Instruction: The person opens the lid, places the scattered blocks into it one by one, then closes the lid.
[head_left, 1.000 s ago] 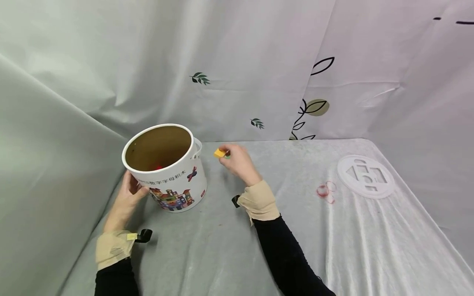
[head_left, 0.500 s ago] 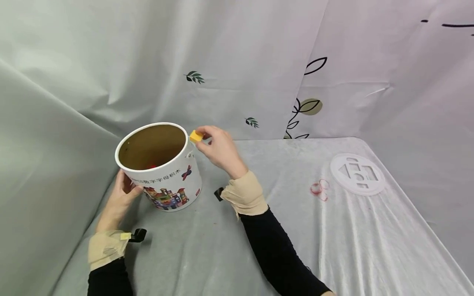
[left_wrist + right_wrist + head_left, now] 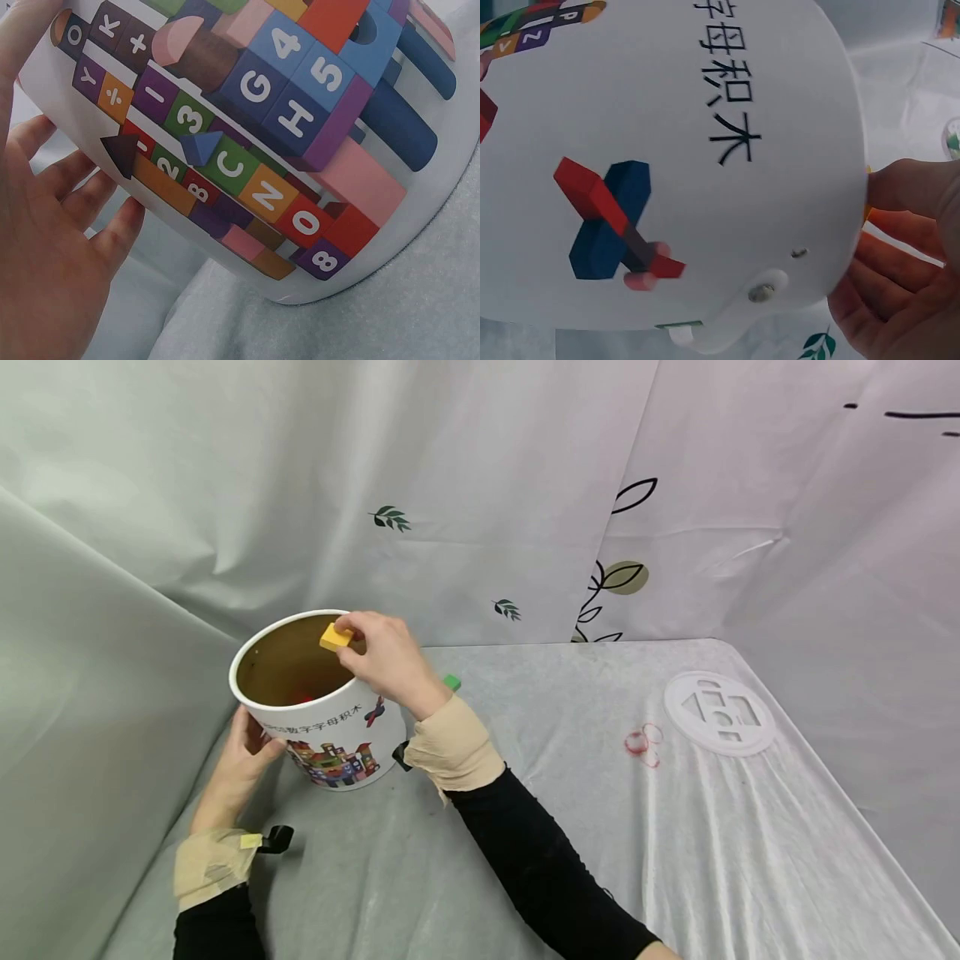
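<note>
A white bucket (image 3: 341,735) with printed toy blocks on its side stands at the left of the cloth-covered table. My left hand (image 3: 243,756) holds its left side; the left wrist view shows several fingers (image 3: 112,232) bent at the bucket's wall, the thumb side at the upper left. Over the bucket's mouth, my right hand (image 3: 386,660) pinches a yellow block (image 3: 335,637) between thumb and fingers. From the right wrist, the bucket's wall (image 3: 667,112) hides most of that block. Something red (image 3: 306,699) shows inside the bucket.
A green block (image 3: 452,682) lies on the table (image 3: 540,710) behind my right wrist. Farther right are reddish rings (image 3: 643,744) and a white round lid (image 3: 720,713) with shaped cutouts. Hanging sheets (image 3: 465,485) line the back and left.
My right hand has carried the yellow block leftward, from beside the bucket to over its opening. The green block now shows behind the right wrist. My left hand keeps its hold on the bucket.
</note>
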Demonstrator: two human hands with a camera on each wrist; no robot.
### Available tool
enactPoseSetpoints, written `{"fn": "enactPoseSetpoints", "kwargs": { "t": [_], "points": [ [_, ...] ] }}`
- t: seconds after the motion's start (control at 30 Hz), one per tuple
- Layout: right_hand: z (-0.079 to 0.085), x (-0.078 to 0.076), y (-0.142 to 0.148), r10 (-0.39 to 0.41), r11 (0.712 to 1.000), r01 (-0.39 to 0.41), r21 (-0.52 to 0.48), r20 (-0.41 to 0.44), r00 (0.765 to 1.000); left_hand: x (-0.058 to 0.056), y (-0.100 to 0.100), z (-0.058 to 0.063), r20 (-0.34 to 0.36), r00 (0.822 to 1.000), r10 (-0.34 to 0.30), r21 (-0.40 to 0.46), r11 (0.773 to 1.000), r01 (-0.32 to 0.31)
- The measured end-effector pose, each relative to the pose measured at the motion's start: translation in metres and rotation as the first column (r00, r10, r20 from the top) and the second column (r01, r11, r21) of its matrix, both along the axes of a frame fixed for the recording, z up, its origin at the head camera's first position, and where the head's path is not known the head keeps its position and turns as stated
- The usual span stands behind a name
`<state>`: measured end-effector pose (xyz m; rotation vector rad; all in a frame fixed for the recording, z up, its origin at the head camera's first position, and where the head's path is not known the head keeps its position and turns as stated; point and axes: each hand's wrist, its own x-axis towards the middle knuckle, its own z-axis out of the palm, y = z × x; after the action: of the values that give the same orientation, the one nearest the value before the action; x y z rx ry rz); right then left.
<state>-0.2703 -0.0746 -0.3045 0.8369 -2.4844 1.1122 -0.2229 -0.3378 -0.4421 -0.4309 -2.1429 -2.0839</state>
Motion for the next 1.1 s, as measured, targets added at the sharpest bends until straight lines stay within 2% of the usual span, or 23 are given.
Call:
{"fn": "enactPoseSetpoints", "kwargs": {
  "t": [0.1, 0.2, 0.3, 0.53, 0.73, 0.9, 1.1],
  "points": [
    [-0.003, 0.000, -0.008, 0.003, 0.997, -0.001, 0.073, -0.034, 0.999, 0.000, 0.000, 0.000, -0.001, 1.000, -0.003, 0.010, 1.000, 0.003],
    [-0.007, 0.001, -0.015, 0.009, 0.987, -0.005, 0.163, -0.026, 1.000, 0.000, 0.000, 0.000, -0.001, 1.000, -0.001, 0.015, 1.000, 0.001],
    [-0.009, 0.001, -0.019, 0.006, 0.977, -0.006, 0.211, -0.001, 1.000, 0.001, 0.001, -0.001, 0.003, 1.000, 0.002, 0.001, 1.000, -0.002],
    [-0.011, 0.001, -0.021, 0.013, 0.976, -0.019, 0.218, 0.030, 0.999, 0.001, 0.000, -0.003, -0.004, 1.000, -0.005, 0.027, 1.000, 0.005],
    [-0.012, 0.003, -0.019, 0.016, 0.980, -0.013, 0.199, -0.012, 1.000, 0.001, 0.003, -0.002, 0.007, 1.000, 0.001, 0.005, 1.000, -0.001],
    [-0.013, 0.003, -0.018, 0.021, 0.980, -0.016, 0.199, -0.021, 1.000, 0.001, 0.004, -0.001, -0.005, 1.000, -0.010, 0.035, 0.999, 0.010],
    [-0.015, 0.004, -0.016, 0.056, 0.982, -0.041, 0.182, -0.074, 0.996, 0.002, 0.003, 0.001, 0.006, 1.000, 0.006, 0.006, 1.000, -0.006]
  ]
}}
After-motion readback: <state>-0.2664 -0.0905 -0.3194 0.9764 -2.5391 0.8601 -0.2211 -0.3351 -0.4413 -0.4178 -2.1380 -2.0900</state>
